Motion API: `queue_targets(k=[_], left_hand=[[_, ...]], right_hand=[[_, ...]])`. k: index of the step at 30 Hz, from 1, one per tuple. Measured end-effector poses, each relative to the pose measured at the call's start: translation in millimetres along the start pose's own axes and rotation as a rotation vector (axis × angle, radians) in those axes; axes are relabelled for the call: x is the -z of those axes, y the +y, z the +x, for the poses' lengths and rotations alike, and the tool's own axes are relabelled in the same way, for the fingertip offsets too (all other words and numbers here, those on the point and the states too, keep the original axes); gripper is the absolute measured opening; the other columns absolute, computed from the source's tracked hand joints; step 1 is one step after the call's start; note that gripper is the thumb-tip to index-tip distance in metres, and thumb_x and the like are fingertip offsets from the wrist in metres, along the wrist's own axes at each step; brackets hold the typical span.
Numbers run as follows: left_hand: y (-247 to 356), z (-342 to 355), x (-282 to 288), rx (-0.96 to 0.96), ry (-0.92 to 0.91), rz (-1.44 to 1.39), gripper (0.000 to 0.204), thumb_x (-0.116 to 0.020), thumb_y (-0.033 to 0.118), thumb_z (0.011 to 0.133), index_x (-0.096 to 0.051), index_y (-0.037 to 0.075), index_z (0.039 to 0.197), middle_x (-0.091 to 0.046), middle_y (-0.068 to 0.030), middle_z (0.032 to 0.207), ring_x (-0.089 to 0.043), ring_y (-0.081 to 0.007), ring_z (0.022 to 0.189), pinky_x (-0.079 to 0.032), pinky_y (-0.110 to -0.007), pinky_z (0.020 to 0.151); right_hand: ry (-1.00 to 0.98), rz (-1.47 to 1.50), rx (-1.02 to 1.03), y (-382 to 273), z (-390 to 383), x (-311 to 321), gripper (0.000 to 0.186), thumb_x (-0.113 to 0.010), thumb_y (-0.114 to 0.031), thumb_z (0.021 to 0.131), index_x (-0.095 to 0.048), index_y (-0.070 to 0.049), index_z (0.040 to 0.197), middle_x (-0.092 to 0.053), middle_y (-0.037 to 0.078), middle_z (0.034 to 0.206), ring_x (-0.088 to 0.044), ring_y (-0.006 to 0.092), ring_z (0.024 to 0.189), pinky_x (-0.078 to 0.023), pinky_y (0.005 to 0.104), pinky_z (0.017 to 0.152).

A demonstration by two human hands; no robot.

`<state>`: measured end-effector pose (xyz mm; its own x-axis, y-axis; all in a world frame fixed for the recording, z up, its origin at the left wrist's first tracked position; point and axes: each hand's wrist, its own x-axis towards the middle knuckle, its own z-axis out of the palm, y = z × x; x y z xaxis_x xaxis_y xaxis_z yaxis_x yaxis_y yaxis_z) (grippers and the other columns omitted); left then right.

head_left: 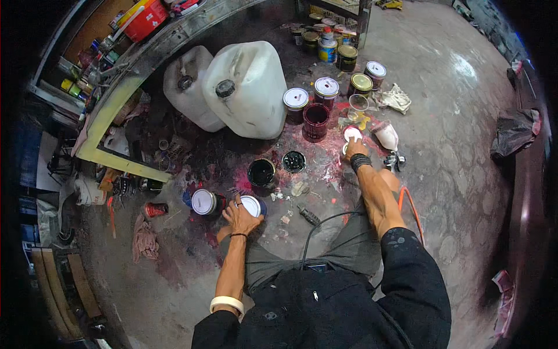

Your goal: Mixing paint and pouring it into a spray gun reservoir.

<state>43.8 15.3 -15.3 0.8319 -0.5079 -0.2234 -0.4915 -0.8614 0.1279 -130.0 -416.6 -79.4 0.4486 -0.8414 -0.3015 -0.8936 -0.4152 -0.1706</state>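
My left hand is closed over the top of a paint can with a white lid, low and left of centre. Beside it stands a second white-lidded can. Reaching forward, my right hand has its fingers curled on a round white lid with a red rim; whether a can sits beneath it is hidden. Just right of that hand lies a spray gun with a whitish cup. Between my hands are an open can of dark paint and a cup of black liquid.
Two large whitish jerrycans stand at the back left. An open can with dark red insides, several lidded cans and a crumpled white rag lie beyond my right hand. An orange hose runs by my right leg.
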Motion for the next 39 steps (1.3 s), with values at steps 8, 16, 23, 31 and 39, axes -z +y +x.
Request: queue_targets(k=[8,16,23,31,39], left_hand=[[10.5,-14.1,5.9,-0.050,0.076,-0.040,0.119,-0.085,0.044,0.054,-0.026,0.003,0.149,-0.048,-0.0263,0.133,-0.044,-0.0443,0.127,-0.021,-0.059,0.112],[100.0,-36.4,34.1,-0.334,0.113,-0.199,0.105,-0.080,0.043,0.054,-0.037,0.003,0.141,-0.048,-0.0222,0.128,-0.042,-0.0411,0.126,-0.025,-0.054,0.108],[217.2,34.5,13.4,-0.584,0.116,-0.185,0.099,-0.080,0.043,0.057,-0.037,-0.003,0.133,-0.047,-0.0225,0.121,-0.043,-0.0390,0.119,-0.028,-0.050,0.105],[308.0,105.8,-30.2,-0.482,0.112,-0.168,0.104,-0.085,0.045,0.054,-0.033,0.002,0.133,-0.051,-0.0223,0.119,-0.048,-0.0385,0.117,-0.033,-0.052,0.101],[278.2,123.1,-48.9,-0.447,0.049,-0.518,0.129,-0.087,0.056,0.053,-0.018,0.002,0.147,-0.044,-0.0247,0.136,-0.036,-0.0455,0.133,-0.023,-0.056,0.113]], right_hand=[[-0.024,0.064,-0.109,-1.1,-11.2,11.6,0.111,-0.091,-0.047,0.063,-0.028,-0.018,0.149,-0.041,0.024,0.147,-0.055,0.0449,0.126,-0.048,0.0575,0.099],[0.123,0.226,0.227,42.0,-51.4,78.8,0.076,-0.074,-0.040,0.080,-0.043,-0.007,0.140,-0.053,0.023,0.129,-0.059,0.0427,0.117,-0.051,0.0506,0.096],[0.236,0.526,0.206,83.7,-94.7,84.2,0.058,-0.073,-0.032,0.083,-0.055,0.000,0.129,-0.064,0.023,0.122,-0.063,0.0356,0.113,-0.050,0.0432,0.097],[0.264,0.571,0.135,86.0,-107.0,94.9,0.047,-0.073,-0.030,0.085,-0.062,0.000,0.120,-0.070,0.019,0.110,-0.068,0.0300,0.101,-0.053,0.0392,0.090],[0.195,0.570,0.177,75.8,-115.5,102.7,0.046,-0.071,-0.030,0.086,-0.063,0.000,0.119,-0.072,0.021,0.105,-0.071,0.0334,0.095,-0.055,0.0414,0.086]])
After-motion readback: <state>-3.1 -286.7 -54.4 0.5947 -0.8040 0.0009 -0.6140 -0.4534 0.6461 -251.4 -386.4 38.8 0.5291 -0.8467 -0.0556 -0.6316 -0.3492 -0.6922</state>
